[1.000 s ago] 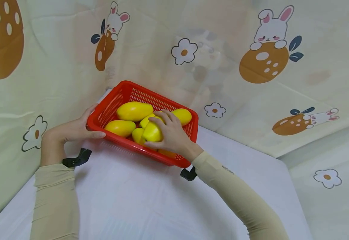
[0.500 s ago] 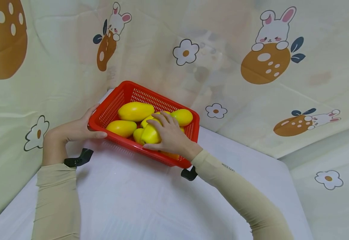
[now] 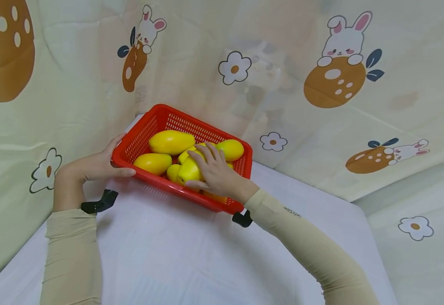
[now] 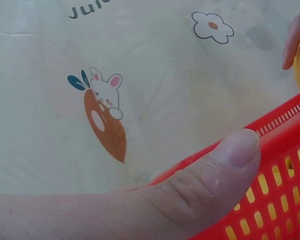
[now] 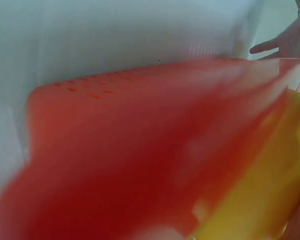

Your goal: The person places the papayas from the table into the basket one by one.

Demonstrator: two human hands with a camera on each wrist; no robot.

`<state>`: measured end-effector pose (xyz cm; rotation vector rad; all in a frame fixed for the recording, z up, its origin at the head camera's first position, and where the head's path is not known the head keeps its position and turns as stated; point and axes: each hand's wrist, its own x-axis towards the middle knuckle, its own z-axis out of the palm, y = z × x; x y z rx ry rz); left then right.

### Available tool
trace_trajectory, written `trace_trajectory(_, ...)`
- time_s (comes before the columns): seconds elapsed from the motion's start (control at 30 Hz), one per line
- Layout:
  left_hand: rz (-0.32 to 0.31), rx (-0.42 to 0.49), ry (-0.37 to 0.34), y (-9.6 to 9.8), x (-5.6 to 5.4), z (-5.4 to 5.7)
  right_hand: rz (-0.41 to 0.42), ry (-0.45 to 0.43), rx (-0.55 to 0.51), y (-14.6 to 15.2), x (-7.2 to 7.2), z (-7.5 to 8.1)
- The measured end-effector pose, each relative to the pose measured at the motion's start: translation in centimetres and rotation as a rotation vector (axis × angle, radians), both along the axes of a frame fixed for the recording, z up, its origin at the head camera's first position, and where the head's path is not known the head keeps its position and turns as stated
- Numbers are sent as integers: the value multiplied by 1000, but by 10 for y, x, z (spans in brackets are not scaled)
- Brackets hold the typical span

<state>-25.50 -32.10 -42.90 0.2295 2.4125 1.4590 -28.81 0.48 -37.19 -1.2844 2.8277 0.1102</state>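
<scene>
In the head view a red plastic basket [image 3: 185, 194] sits tilted across the table, holding several yellow fruits. Two mango-shaped ones, a larger fruit [image 3: 171, 142] and a smaller fruit [image 3: 153, 163], lie toward its left. My left hand [image 3: 99, 163] grips the left end, thumb over the near rim; its fingertips are hidden behind the wall. Inside the right half, my right hand [image 3: 222, 171] holds a glossy yellow fruit [image 3: 190, 169] with fingers over the top and thumb on the near side. The right wrist view is blurred, showing red basket wall [image 5: 115, 150] and a yellow fruit [image 5: 270, 175].
A white-covered table [image 3: 191, 258] extends in front of the basket. Behind and left of it hangs a cream curtain [image 3: 191, 76] printed with rabbits and flowers, close to the basket's back. Another yellow fruit [image 3: 232, 150] lies at the basket's far right.
The yellow fruit under my right hand has shifted slightly left and lower among the others, and more of it shows past my fingers. My left hand and the basket stay in place.
</scene>
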Motion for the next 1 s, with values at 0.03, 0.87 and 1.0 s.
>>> trace_trajectory(0.03, 2, -2, -1, 0, 0, 0, -1, -7, 1, 0, 0, -1)
trace_trajectory(0.87, 2, -7, 0, 1, 2, 0, 15, -65, -94, 11, -5, 0)
trace_trajectory(1.0, 4, -8, -3, 2, 2, 1, 57, -62, -107, 11, -4, 1)
